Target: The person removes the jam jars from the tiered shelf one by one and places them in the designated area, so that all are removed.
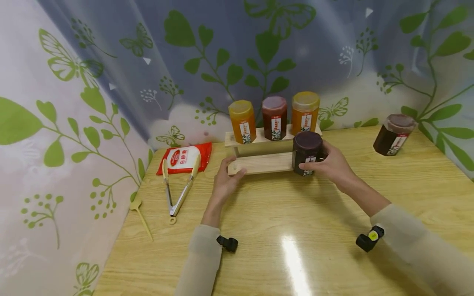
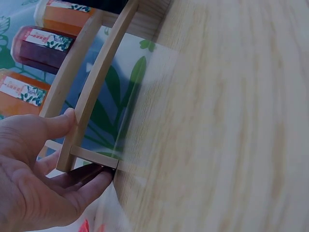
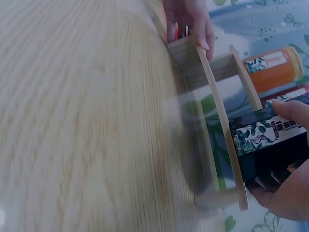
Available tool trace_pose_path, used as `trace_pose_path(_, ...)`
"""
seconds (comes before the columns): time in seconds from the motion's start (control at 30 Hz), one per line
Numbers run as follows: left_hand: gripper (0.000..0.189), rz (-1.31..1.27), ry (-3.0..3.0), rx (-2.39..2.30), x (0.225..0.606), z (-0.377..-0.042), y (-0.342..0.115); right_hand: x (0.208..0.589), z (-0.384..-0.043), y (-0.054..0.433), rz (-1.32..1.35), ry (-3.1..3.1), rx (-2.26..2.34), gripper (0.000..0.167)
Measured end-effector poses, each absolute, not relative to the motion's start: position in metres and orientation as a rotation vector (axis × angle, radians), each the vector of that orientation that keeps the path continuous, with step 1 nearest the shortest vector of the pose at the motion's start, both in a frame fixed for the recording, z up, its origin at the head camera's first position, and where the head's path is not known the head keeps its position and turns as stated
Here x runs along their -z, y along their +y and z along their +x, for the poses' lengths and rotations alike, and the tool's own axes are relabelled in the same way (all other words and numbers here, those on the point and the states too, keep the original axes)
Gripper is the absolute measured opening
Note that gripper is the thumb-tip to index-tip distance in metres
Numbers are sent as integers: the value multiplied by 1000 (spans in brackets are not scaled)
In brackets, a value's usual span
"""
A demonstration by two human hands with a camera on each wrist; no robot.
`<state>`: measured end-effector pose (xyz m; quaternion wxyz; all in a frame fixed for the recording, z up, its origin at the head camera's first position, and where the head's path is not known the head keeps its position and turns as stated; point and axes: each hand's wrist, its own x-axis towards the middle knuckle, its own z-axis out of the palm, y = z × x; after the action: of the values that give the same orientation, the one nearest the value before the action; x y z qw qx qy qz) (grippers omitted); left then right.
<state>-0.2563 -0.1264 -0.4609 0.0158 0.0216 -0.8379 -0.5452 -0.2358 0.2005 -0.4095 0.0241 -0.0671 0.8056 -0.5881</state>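
Note:
A two-step wooden rack (image 1: pixel 264 163) stands against the patterned wall. My left hand (image 1: pixel 224 184) grips the left end of its lower step, thumb on top and fingers round the end in the left wrist view. On the right end of that step is a dark jar (image 1: pixel 308 144) with a purple lid, held upright by my right hand (image 1: pixel 335 167). The right wrist view shows the jar's base right at the step board. Along the upper step stand an orange jar (image 1: pixel 242 123), a dark red jar (image 1: pixel 274 119) and another orange jar (image 1: pixel 305 115).
Another dark jar (image 1: pixel 393 137) stands at the far right by the wall. To the left, tongs (image 1: pixel 180 199) lie with their tips over a red-and-white bag (image 1: pixel 183 158). A small yellow spoon (image 1: pixel 142 218) lies near the table's left edge.

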Motion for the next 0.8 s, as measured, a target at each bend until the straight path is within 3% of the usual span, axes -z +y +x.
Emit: trace_pose_path(0.8, 59, 58, -2596, 1717, 461, -256, -127, 405, -251, 276, 35, 2634, 1753, 97)
